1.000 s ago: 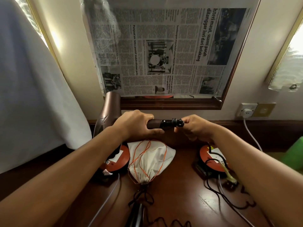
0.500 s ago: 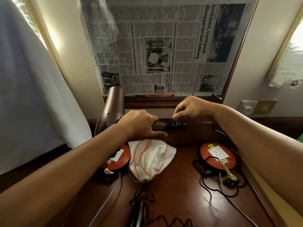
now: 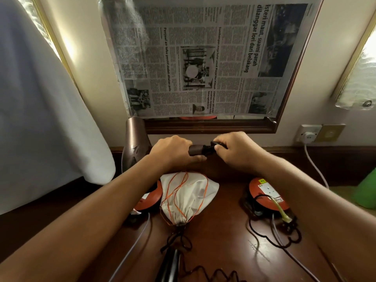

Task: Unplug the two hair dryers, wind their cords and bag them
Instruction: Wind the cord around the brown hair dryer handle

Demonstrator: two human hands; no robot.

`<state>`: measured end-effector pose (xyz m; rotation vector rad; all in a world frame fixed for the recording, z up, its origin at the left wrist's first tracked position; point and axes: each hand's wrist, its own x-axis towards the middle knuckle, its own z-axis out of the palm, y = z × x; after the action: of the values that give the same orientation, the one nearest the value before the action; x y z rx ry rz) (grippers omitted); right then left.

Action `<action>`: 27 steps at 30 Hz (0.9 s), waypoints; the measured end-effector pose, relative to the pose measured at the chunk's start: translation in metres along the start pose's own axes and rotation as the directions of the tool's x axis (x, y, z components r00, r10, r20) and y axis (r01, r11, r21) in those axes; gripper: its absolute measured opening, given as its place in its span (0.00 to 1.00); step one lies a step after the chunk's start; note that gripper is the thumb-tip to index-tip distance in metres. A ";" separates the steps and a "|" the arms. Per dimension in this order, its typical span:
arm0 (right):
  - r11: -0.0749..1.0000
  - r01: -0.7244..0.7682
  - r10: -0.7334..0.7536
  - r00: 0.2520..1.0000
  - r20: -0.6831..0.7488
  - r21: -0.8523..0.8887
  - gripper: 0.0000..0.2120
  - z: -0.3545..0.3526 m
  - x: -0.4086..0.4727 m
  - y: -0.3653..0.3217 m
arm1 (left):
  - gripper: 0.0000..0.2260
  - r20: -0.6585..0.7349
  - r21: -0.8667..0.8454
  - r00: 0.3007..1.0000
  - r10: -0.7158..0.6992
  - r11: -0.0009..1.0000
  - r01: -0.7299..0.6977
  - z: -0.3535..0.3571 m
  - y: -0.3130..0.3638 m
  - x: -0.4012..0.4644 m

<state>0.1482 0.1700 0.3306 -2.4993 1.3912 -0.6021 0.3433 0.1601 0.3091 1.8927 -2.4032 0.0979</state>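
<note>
Left hand (image 3: 173,152): wraps the brown hair dryer (image 3: 135,143) handle — held above the desk (image 3: 223,231).
Right hand (image 3: 234,151): pinches the black cord (image 3: 213,143) at the handle's end.
White drawstring bag (image 3: 187,198): lies below — on the desk.

Bare tabletop (image 3: 227,220) strip right of white drawstring bag (image 3: 187,198), passable; further right orange cord reel (image 3: 266,195) plus black cable loops (image 3: 264,237); left of bag second reel (image 3: 149,200); near side black dryer (image 3: 168,265) and tangled cord
</note>
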 end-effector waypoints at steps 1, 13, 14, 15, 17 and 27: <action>0.999 -0.024 0.025 1.000 -0.018 0.048 0.08 0.004 -0.005 -0.002 | 0.26 -0.005 -0.009 1.000 -0.011 1.000 0.010 0.001 -0.001 0.001; 0.259 -0.285 0.354 0.917 0.184 0.923 0.11 0.059 -0.050 -0.007 | 0.26 -0.132 -0.101 0.991 -0.014 0.995 0.000 0.007 -0.004 0.003; 0.180 -0.297 0.343 0.912 0.223 0.938 0.12 0.064 -0.054 -0.006 | 0.26 -0.140 -0.103 0.990 -0.007 0.995 -0.007 0.007 -0.005 0.003; 0.140 -0.303 0.337 0.910 0.243 0.942 0.13 0.069 -0.056 -0.004 | 0.26 -0.146 -0.093 0.989 0.006 0.995 -0.019 0.007 -0.005 0.003; 0.106 -0.306 0.321 0.911 0.258 0.946 0.15 0.079 -0.058 0.002 | 0.27 -0.147 -0.074 0.989 0.032 0.996 -0.043 0.009 -0.005 0.002; 0.006 -0.337 0.081 0.938 0.336 0.941 0.11 0.084 -0.047 0.037 | 0.24 -0.149 -0.148 0.985 0.091 0.983 -0.113 0.000 -0.008 -0.006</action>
<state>0.1356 0.1901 0.2303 -1.0347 0.6761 -0.8230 0.3527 0.1642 0.3084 1.6387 -2.3388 0.0474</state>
